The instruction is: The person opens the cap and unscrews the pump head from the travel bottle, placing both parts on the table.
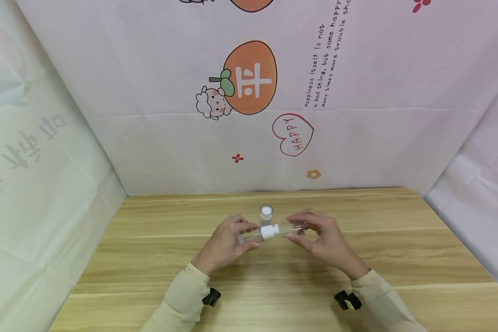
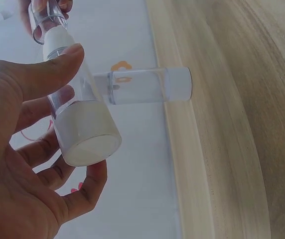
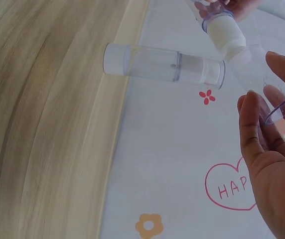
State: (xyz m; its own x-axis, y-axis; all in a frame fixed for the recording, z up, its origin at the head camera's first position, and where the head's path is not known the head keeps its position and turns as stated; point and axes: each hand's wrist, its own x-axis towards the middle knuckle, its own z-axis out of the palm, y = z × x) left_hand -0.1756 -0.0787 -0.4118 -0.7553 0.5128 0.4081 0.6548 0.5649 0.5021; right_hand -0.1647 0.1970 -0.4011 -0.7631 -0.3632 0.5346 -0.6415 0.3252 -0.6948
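My left hand (image 1: pixel 224 242) grips the clear body of a small pump bottle (image 1: pixel 267 232) lying nearly level, its white pump end pointing right. A white base (image 2: pixel 90 137) shows at the bottle's other end in the left wrist view. Between thumb and fingers, my right hand (image 1: pixel 325 235) holds a clear cylindrical cap (image 1: pixel 287 229) in line with the white pump end. Whether the cap encloses the pump tip I cannot tell. Just behind both hands, another clear bottle (image 1: pixel 266 213) with a white base (image 2: pixel 180 83) stands upright on the table.
The wood-grain table (image 1: pixel 149 267) ends at a white printed cloth backdrop (image 1: pixel 170 152). More cloth hangs at the left side (image 1: pixel 45 184) and right side (image 1: pixel 477 170). Black straps (image 1: pixel 211 297) are near both wrists.
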